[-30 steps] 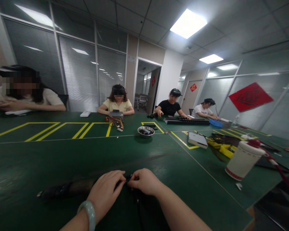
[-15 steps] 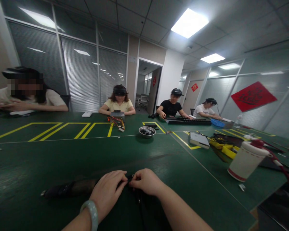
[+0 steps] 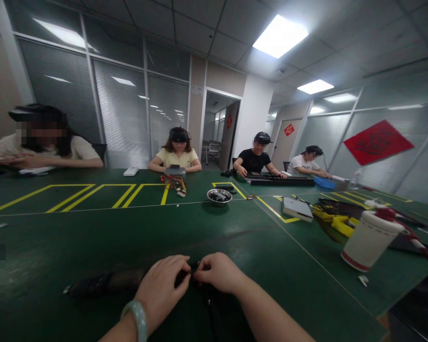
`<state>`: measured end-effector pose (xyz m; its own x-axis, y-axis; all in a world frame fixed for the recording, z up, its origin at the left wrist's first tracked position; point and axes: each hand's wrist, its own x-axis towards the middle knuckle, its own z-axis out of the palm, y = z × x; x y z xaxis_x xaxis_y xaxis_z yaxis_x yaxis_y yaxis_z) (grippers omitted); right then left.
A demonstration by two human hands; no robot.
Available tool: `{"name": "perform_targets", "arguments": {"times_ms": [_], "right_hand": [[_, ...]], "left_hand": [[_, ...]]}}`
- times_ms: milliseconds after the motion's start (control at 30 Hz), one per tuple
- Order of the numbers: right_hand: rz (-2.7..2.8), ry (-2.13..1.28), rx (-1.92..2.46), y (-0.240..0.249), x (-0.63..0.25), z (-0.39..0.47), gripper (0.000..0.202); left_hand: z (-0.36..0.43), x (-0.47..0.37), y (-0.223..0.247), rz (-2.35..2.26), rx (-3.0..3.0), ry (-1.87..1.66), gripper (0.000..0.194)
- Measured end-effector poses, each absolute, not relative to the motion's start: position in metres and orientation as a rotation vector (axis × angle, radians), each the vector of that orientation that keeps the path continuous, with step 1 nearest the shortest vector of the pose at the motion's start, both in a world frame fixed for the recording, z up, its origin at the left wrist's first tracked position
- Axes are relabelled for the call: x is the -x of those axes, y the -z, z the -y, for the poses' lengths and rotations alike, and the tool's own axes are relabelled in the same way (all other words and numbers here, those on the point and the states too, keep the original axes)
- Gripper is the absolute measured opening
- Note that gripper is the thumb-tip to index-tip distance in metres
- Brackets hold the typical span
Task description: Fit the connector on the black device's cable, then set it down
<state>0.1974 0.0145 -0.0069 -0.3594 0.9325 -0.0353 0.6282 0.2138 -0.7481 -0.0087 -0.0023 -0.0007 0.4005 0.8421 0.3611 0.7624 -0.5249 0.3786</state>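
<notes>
A long dark rod-like thing point(image 3: 103, 283) lies on the table in front of me, with a pale tip at its left end and a brownish stretch along its middle. My left hand point(image 3: 164, 280), a pale green bangle at the wrist, lies over its right part, thumb and fingers bent in a pinch. Close by, my right hand point(image 3: 217, 273) is closed, its fingertips pinching a small black piece point(image 3: 192, 270) between the hands. A thin black strip point(image 3: 209, 304) runs down below my right hand. My fingers hide how these parts join.
A metal bowl point(image 3: 219, 196) holding dark bits stands beyond my hands. To the right are a white tumbler point(image 3: 371, 240), a yellow-black bag point(image 3: 337, 221) and a grey box point(image 3: 296, 209). A power supply with loose cables point(image 3: 174, 175) sits across the table. Several people sit opposite.
The left thumb has drawn slightly apart from the fingertips above it. Both hands stay at the same spot; the whole view has shifted slightly.
</notes>
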Motion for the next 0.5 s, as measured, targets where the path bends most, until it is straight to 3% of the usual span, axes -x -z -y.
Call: {"name": "perform_targets", "arguments": {"times_ms": [500], "right_hand": [[2.089,-0.937,1.41,0.0049,-0.1962,-0.0125,0.018]], "left_hand": [[0.0057,0.0078,-0.0074,-1.448,-2.488,-0.75,0.012]]}}
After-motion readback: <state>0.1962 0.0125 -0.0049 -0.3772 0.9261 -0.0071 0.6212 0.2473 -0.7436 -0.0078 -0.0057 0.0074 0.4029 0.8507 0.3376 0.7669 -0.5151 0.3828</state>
